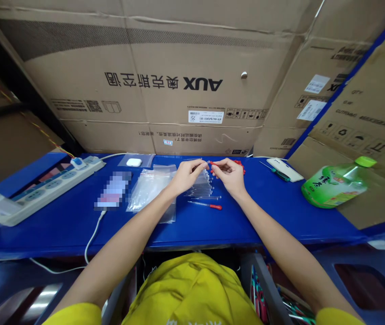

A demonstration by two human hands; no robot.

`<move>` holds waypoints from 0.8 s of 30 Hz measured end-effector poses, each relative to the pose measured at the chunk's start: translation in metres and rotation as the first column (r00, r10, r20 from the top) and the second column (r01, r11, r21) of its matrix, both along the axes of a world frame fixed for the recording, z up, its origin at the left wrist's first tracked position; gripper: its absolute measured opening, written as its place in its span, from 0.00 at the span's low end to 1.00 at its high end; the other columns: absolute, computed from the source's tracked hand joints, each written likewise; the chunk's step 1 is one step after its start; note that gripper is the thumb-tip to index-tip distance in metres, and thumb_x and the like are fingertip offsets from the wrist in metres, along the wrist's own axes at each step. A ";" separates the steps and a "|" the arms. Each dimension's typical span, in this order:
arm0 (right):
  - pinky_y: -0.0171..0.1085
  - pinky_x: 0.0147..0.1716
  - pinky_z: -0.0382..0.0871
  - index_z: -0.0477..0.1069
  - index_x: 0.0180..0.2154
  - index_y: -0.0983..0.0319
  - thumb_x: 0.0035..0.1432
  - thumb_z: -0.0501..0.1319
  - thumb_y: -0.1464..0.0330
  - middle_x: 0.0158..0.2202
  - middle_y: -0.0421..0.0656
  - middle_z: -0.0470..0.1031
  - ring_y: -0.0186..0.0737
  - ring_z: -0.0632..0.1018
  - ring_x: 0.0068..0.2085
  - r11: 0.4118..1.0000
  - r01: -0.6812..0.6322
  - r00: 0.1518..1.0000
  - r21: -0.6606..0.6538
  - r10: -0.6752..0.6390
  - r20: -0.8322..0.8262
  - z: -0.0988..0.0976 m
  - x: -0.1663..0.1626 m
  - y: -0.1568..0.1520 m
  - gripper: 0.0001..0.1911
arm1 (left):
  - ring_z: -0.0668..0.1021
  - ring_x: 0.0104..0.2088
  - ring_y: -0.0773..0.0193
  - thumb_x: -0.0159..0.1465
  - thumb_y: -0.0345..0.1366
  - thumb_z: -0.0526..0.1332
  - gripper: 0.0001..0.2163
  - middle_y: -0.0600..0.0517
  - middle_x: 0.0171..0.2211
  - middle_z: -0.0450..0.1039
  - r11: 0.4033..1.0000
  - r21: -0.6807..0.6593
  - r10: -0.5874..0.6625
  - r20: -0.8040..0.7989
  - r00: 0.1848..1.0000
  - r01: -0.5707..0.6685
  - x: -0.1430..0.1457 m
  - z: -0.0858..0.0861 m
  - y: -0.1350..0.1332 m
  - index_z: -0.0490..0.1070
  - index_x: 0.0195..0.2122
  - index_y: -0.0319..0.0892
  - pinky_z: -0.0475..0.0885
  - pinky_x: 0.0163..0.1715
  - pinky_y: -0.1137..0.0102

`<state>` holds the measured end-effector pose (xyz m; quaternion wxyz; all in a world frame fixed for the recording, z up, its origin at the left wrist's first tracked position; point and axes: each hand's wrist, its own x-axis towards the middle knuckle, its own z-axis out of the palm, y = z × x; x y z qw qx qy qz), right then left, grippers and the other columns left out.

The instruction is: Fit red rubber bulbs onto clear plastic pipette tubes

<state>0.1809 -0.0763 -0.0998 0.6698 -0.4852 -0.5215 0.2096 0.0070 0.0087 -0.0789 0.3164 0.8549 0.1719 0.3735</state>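
Note:
My left hand [189, 174] pinches the end of a thin glass tube, most of which my fingers hide. Close beside it, my right hand [229, 177] grips a small red rubber bulb [213, 164] at that tube's end. Below the hands lies a row of clear glass dropper tubes [199, 187]. Nearer to me rests one dropper with a red bulb [215, 207] fitted on it. More red bulbs [238, 163] sit in a pile partly hidden behind my right hand.
Clear plastic bags [150, 189] lie left of the tubes, beside a phone [113, 190] on a cable. A power strip [55, 189] runs along the left. At right are a screwdriver [280, 174], a white case [285, 169] and a green bottle [336, 184]. Cardboard [165, 54] walls the back.

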 end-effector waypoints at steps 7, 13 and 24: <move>0.39 0.28 0.76 0.80 0.36 0.60 0.52 0.74 0.54 0.29 0.42 0.81 0.39 0.80 0.27 1.000 -0.024 0.999 0.003 0.024 0.022 0.001 0.000 -0.001 0.17 | 0.78 0.34 0.63 0.74 0.46 0.57 0.17 0.48 0.37 0.82 0.998 0.055 -0.037 -0.003 0.999 0.037 -0.005 0.001 0.007 0.82 0.41 0.41 0.68 0.35 0.69; 0.40 0.29 0.78 0.80 0.36 0.60 0.51 0.74 0.52 0.29 0.42 0.82 0.39 0.80 0.27 1.000 -0.029 0.999 -0.006 0.029 0.017 0.001 0.001 -0.001 0.19 | 0.73 0.30 0.64 0.74 0.47 0.56 0.18 0.49 0.30 0.76 0.986 0.165 -0.029 -0.043 0.999 0.036 -0.009 0.008 0.005 0.83 0.42 0.42 0.64 0.33 0.68; 0.42 0.31 0.80 0.80 0.34 0.59 0.51 0.75 0.54 0.27 0.40 0.81 0.40 0.81 0.28 0.998 -0.065 0.998 0.006 0.064 0.024 0.001 0.000 -0.002 0.17 | 0.74 0.32 0.61 0.74 0.46 0.56 0.17 0.49 0.29 0.74 0.976 0.210 -0.045 -0.095 0.994 0.065 -0.012 0.010 0.011 0.83 0.46 0.45 0.65 0.35 0.67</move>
